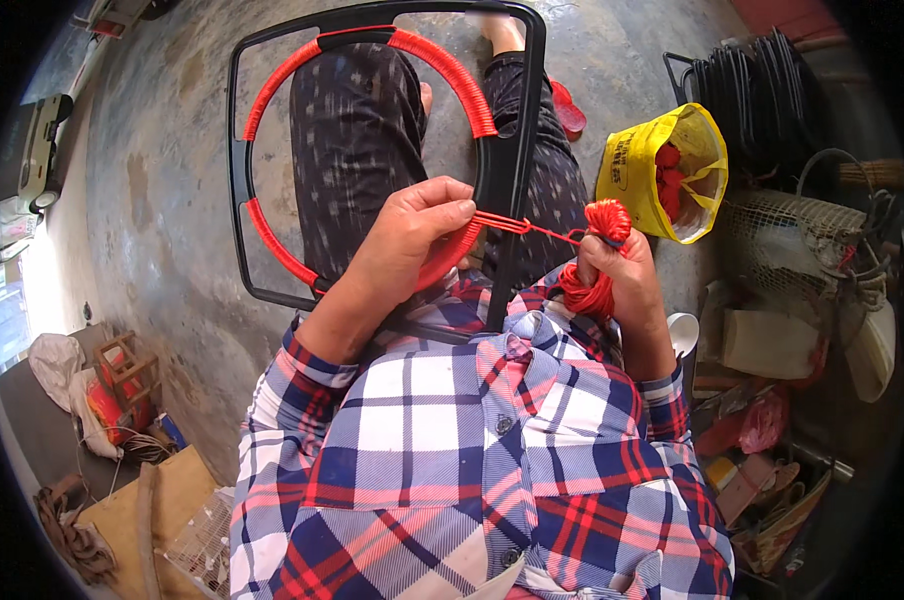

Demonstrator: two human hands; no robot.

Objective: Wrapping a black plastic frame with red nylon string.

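Red cord [532,228] runs taut across the middle of the frame, from the ring I am wrapping to the small bundle of cord [606,222] in my right hand [617,275]. That hand is closed tight around the bundle, with more cord looped below my fingers. My left hand [412,240] is curled over the ring [372,150] at centre frame, fingertips pinching the last wraps against the black frame [517,130] so they cannot slip.

To do this well, I judge the line should stay tight while each new turn is laid snug beside the one before, with no gap and no overlap, and the left fingers should let go only once the next turn bites.

Counting: one black frame standing on my lap, with one inner ring showing three red-wrapped stretches, at upper left, upper right and lower left. One bundle in hand. One yellow bag [672,165] at upper right, holding several more red bundles; I cannot tell exactly how many. Behind it, one stack of bare black frames [762,90], too tightly packed to count.
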